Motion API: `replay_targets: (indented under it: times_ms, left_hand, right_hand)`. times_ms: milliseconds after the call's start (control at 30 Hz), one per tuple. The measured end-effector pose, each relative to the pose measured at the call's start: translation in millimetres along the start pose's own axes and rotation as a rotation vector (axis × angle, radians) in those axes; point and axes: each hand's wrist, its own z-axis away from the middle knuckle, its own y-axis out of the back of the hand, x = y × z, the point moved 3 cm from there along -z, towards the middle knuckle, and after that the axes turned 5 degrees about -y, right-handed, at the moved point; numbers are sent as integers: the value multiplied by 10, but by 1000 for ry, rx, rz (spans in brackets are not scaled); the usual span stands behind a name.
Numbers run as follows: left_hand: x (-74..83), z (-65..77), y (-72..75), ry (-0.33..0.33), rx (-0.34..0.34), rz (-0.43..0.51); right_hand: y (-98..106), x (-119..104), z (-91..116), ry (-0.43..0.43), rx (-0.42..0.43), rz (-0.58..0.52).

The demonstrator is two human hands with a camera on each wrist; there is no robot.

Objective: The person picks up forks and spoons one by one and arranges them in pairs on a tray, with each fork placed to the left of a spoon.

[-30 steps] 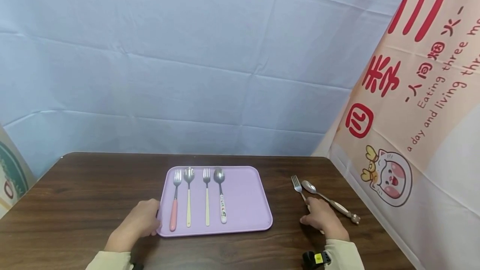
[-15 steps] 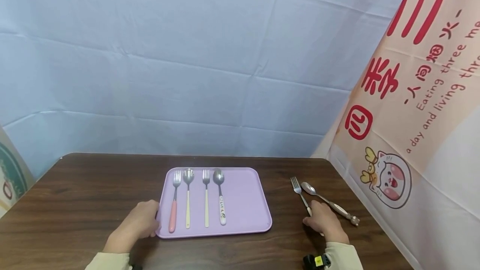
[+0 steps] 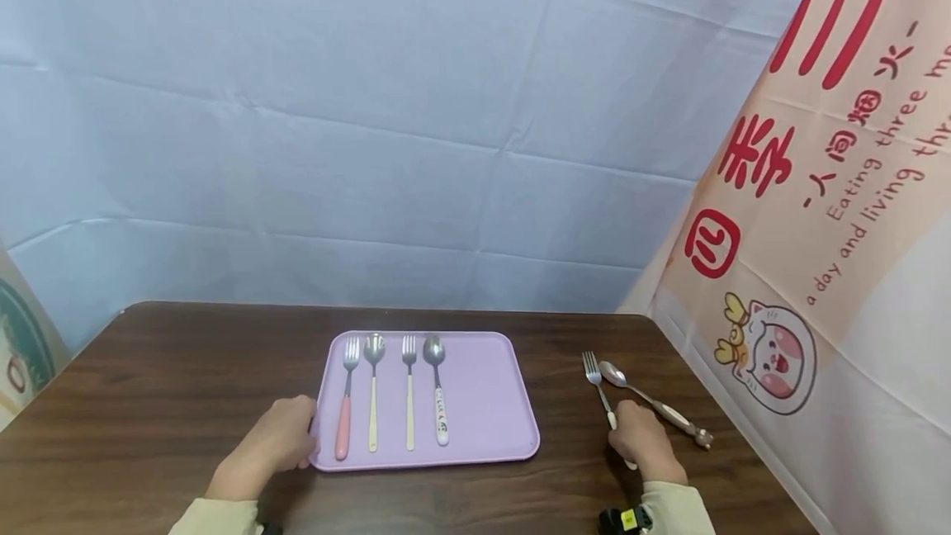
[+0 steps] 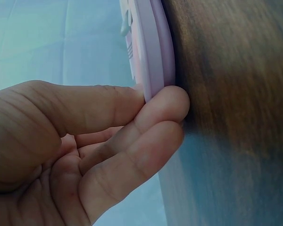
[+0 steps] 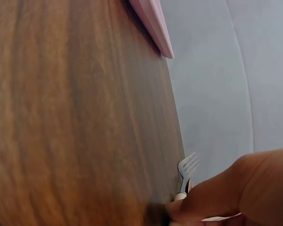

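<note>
My left hand (image 3: 271,440) pinches the left rim of a purple tray (image 3: 490,403); in the left wrist view the thumb lies over the rim and fingers (image 4: 146,141) lie beneath it. On the tray lie a pink-handled fork (image 3: 344,423), a cream-handled spoon (image 3: 374,411), a cream-handled fork (image 3: 410,411) and a spoon with a patterned white handle (image 3: 441,415), side by side. Right of the tray, my right hand (image 3: 645,440) grips the pale handle of another fork (image 3: 594,374), tines pointing away; the fingers partly hide the handle. Just right of it lies a spoon with an animal-shaped handle end (image 3: 672,415).
A dark wooden table (image 3: 163,386) bears everything. Pale blue cloth (image 3: 371,147) hangs behind its far edge, and a printed cloth (image 3: 839,188) with red characters and a cartoon cat hangs along the right side.
My right hand has closed on the fork's handle and shifted slightly, the fork turning a little and moving right. My left hand stays at the tray's rim.
</note>
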Motion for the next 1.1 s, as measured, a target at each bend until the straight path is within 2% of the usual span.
replay_targets:
  times_ms: [300, 600, 933, 1100]
  left_hand:
    - [-8, -7, 7, 25, -14, -2]
    - [-4, -13, -4, 10, -19, -3]
    - [-13, -18, -1, -14, 6, 7]
    - [-18, -17, -6, -11, 6, 12]
  right_hand:
    - [-10, 19, 15, 8, 36, -30]
    - [-13, 43, 29, 17, 62, -46]
    - [-31, 15, 6, 21, 18, -80]
    - [-17, -8, 8, -14, -8, -112]
